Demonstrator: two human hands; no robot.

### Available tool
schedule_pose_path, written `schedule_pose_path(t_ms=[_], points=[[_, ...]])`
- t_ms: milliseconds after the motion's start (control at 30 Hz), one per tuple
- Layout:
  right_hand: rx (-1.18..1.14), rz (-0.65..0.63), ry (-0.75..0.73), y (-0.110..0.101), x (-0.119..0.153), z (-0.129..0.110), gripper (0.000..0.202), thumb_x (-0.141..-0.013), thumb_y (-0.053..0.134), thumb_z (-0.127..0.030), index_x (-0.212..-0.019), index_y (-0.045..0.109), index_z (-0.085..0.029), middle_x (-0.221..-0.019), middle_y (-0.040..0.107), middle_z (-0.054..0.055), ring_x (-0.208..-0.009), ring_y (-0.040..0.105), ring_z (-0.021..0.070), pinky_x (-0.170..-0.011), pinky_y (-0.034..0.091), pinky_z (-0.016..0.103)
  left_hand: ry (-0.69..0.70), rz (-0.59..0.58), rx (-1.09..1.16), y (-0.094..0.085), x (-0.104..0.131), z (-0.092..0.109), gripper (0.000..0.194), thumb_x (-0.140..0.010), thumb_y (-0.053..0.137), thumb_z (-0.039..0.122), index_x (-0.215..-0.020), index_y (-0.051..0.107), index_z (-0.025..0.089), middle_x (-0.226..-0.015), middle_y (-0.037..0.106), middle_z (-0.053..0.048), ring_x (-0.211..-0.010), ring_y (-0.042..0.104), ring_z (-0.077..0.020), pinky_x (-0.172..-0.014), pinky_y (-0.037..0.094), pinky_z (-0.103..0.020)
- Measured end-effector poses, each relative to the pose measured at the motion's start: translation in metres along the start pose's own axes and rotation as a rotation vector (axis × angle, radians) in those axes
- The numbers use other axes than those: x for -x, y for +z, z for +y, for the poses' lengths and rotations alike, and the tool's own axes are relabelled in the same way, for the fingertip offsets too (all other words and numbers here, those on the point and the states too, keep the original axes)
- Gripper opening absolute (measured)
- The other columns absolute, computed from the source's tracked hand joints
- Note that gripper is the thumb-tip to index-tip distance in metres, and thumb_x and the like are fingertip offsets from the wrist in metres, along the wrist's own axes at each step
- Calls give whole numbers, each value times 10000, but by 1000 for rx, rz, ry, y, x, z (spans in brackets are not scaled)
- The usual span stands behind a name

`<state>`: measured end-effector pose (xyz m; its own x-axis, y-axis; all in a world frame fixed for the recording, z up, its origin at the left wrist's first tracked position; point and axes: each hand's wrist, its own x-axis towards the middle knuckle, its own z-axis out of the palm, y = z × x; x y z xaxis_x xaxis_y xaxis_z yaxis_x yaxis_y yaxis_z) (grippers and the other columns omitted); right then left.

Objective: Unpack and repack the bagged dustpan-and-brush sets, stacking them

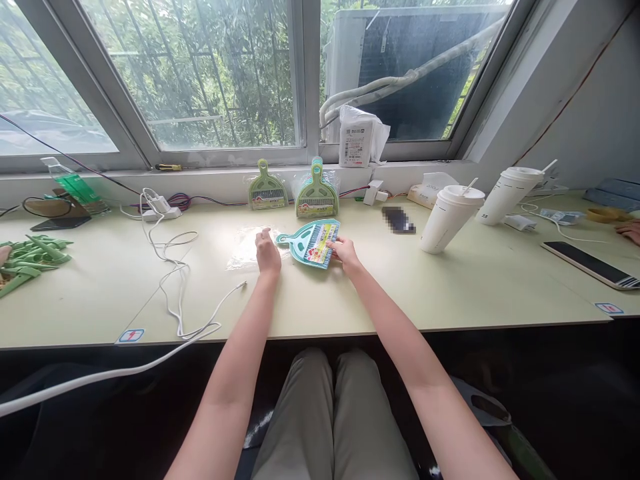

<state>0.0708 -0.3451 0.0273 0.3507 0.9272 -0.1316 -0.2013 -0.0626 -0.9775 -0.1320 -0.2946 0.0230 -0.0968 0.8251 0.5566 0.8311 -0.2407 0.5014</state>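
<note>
A small light-blue dustpan with a brush [304, 240] and a colourful printed label is tilted over the table, its handle pointing left. My right hand [343, 251] grips its wide right edge, thumb and fingers closed on it. To the left of the dustpan, a clear plastic bag [243, 250] lies crinkled on the table. My left hand [269, 252] is over the bag's right part, fingers curled together at its edge near the dustpan handle; the exact grip is partly hidden.
Behind stand a green wrapped dustpan set [267, 190] and a wrapped stack of dustpans [317, 193]. A white cable [175, 280] trails at left near green strips [37, 260]. Two lidded white cups [450, 220] [507, 193], a phone [590, 263] and a tissue pack [431, 189] are at right.
</note>
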Motion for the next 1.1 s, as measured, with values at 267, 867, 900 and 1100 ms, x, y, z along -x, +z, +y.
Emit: schedule_pose_path(t_ms=[267, 867, 900, 1100], points=[[7, -55, -7, 1, 3, -2, 195, -769, 619, -105, -961, 612, -140, -759, 717, 37, -625, 675, 146, -553, 547, 237, -84, -207, -131, 2, -1, -6, 561, -782, 373, -35, -1310, 390, 152, -897, 654, -123, -915, 634, -253, -783, 482, -351], [-1, -32, -14, 1, 2, -1, 209, -767, 632, -106, -972, 618, -140, -764, 721, 34, -618, 672, 145, -577, 559, 258, -226, -29, -152, -2, -3, -6, 723, -753, 493, 50, -1388, 155, 112, -905, 653, -114, -1036, 589, -273, -912, 380, -450], [-2, -29, -15, 1, 1, -1, 213, -768, 631, -107, -978, 616, -139, -772, 722, 38, -623, 673, 146, -580, 561, 261, -243, 17, -116, -2, -3, -6, 708, -765, 485, 60, -1384, 147, 118, -902, 659, -106, -1027, 595, -265, -922, 370, -454], [30, 0, -152, 6, 3, 1, 244, -756, 667, -147, -993, 610, -157, -772, 716, 33, -616, 663, 141, -575, 572, 277, -262, 138, 193, -4, -1, 2, 706, -813, 497, 132, -1370, 72, 218, -961, 672, -38, -868, 632, -171, -939, 369, -408]])
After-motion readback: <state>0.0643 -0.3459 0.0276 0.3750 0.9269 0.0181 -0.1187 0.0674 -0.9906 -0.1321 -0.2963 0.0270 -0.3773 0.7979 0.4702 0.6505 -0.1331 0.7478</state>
